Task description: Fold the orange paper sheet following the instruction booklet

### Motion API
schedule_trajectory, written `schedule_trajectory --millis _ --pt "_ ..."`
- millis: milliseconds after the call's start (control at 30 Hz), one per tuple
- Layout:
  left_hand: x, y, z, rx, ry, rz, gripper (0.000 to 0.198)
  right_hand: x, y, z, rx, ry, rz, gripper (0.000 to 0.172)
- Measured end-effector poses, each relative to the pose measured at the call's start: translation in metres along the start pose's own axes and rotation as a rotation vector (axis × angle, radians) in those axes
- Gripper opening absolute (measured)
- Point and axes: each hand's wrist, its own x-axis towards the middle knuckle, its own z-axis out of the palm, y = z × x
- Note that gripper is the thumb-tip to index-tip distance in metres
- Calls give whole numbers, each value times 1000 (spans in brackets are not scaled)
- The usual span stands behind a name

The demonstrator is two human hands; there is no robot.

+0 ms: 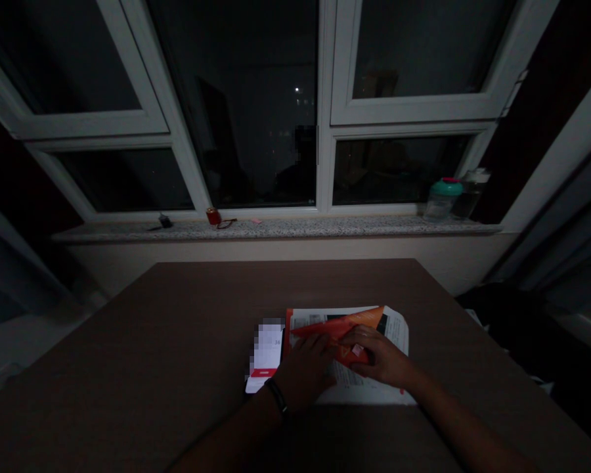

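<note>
A folded orange paper lies on a printed white sheet, with its pointed end reaching left. My left hand, with a black band on the wrist, presses down on the paper's left part. My right hand grips its lower right part from the other side, and the two hands nearly touch. Just left of my left hand lies a lit smartphone showing a white screen with a red bar. Part of the screen is blurred out.
The papers and phone lie on a brown table below a speckled stone windowsill. On the sill stand a green-lidded bottle and a clear bottle, plus a small red item and eyeglasses. Dark window panes rise behind.
</note>
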Motion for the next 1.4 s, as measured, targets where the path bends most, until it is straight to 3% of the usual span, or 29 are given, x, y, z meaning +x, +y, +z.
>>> schedule_trajectory --millis 1400 --pt "0 8 -14 -2 -30 -37 56 0 4 2 33 -7 -12 46"
